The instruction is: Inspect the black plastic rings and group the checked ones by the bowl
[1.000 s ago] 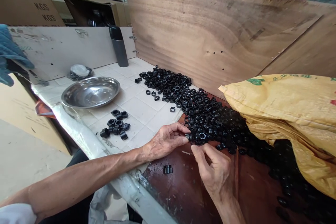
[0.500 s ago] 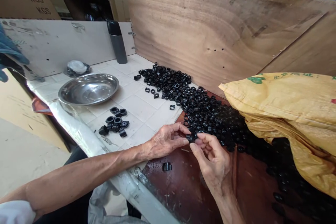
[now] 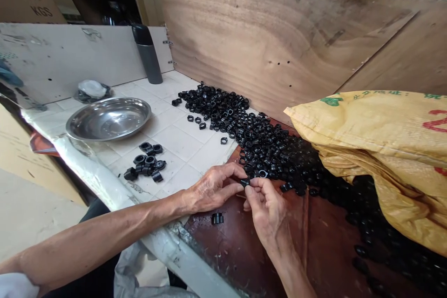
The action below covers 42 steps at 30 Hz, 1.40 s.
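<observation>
The small black plastic ring (image 3: 245, 182) sits between my two hands in the head view, just off the near edge of the heap. My left hand (image 3: 213, 188) is closed on it, with thumb and forefinger pinching its side. My right hand (image 3: 267, 207) is curled, its fingertips bunched right up against the ring. Whether they grip it too I cannot tell, because the fingers crowd together there. For a part this small, a fingertip pinch looks like the right hold: firm enough to stop it slipping, yet light enough to turn it and look it over all round. With both hands low over the board, as they are, a dropped ring would land close by.

Under my hands lies a dark brown board (image 3: 324, 228), with one loose ring (image 3: 217, 218) on it below my left hand. The heap of black rings (image 3: 268, 153) runs back from the yellow woven sack (image 3: 377, 135) onto the white tiled counter (image 3: 188, 149). On the tiles, a small group of rings (image 3: 146, 163) lies apart from the heap, near a steel bowl (image 3: 108, 118). Farther back stand a grey flask (image 3: 148, 58) and a plywood wall (image 3: 244, 32).
</observation>
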### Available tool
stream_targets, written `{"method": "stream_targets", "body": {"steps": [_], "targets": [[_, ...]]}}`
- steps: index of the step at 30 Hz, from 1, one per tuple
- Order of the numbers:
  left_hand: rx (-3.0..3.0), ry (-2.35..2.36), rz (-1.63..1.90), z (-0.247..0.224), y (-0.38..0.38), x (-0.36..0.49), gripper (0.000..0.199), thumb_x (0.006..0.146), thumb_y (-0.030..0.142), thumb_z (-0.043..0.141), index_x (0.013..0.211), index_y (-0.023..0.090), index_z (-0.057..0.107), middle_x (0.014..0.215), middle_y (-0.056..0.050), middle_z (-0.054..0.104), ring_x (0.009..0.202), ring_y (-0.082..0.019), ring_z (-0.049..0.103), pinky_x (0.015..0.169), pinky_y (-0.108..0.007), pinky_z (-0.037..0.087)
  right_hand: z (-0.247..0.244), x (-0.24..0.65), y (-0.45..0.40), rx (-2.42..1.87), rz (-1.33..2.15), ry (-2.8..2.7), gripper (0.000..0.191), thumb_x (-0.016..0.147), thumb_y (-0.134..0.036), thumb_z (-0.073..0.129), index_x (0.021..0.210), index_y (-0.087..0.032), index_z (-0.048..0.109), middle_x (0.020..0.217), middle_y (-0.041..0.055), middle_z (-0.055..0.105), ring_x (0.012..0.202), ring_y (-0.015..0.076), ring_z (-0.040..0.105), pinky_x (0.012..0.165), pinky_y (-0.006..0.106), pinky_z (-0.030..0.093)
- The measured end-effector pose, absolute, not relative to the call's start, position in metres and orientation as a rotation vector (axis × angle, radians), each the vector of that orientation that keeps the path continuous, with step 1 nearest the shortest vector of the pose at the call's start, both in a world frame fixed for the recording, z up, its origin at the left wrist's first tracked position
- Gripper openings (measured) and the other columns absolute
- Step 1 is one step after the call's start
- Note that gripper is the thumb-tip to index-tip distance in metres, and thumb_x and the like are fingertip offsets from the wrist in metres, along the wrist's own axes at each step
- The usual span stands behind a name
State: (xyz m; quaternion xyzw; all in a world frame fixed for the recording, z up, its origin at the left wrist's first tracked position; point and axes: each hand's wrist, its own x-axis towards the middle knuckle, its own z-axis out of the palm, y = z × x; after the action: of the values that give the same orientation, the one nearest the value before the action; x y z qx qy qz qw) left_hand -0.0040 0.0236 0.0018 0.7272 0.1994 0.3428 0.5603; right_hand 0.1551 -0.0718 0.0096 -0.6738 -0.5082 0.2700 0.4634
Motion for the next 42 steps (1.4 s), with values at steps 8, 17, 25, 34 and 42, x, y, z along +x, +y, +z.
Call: {"method": "stream_targets", "body": {"steps": [8,17,25,34,42], "targets": [[2.193,0.584,0.299,0.016,0.032,-0.013,0.028,0.088,0.042,0.070,0.077,0.017,0.064,0.072,0.001,0.064,0.061,-0.011,0.054,0.056,-0.024,0.037,0.013,0.204,-0.067,-2.125,0.712,-1.402,0.019,0.081,-0.039,0.068,0.074,-0.022,0.062,0.068,0.0025,0.069,0.060,0.0193,0.064,0.058,0.028,0.046],[2.183,0.979,0.773,-0.024,0.037,0.005,0.037,0.081,0.024,0.075,0.113,0.020,0.058,0.101,-0.003,0.064,0.085,-0.018,0.063,0.078,-0.032,0.053,-0.021,0.199,-0.059,-2.006,0.325,-1.585,0.013,0.080,-0.026,0.069,0.093,-0.022,0.067,0.074,0.0004,0.062,0.063,0.0185,0.060,0.061,0.028,0.046],[2.171,0.846,0.732,-0.017,0.044,0.005,0.025,0.088,0.020,0.069,0.113,0.021,0.071,0.106,-0.005,0.074,0.097,-0.021,0.070,0.090,-0.035,0.055,-0.008,0.202,-0.060,-1.939,0.444,-1.651,0.010,0.085,-0.031,0.066,0.088,-0.022,0.070,0.075,0.0022,0.066,0.068,0.0202,0.065,0.065,0.030,0.048],[2.106,0.879,0.732,-0.013,0.039,0.001,0.023,0.088,0.020,0.068,0.111,0.024,0.071,0.107,-0.002,0.069,0.091,-0.017,0.067,0.089,-0.033,0.054,-0.002,0.239,-0.066,-2.081,0.393,-1.474,0.017,0.075,-0.024,0.065,0.092,-0.022,0.066,0.088,0.0032,0.069,0.071,0.0190,0.065,0.070,0.031,0.051],[2.250,0.907,0.672,-0.021,0.037,0.002,0.028,0.082,0.017,0.075,0.108,0.020,0.065,0.097,-0.003,0.067,0.084,-0.019,0.065,0.085,-0.034,0.055,-0.010,0.216,-0.060,-2.106,0.133,-1.656,0.011,0.089,-0.030,0.064,0.094,-0.021,0.068,0.091,0.0072,0.065,0.080,0.0236,0.064,0.071,0.033,0.046]]}}
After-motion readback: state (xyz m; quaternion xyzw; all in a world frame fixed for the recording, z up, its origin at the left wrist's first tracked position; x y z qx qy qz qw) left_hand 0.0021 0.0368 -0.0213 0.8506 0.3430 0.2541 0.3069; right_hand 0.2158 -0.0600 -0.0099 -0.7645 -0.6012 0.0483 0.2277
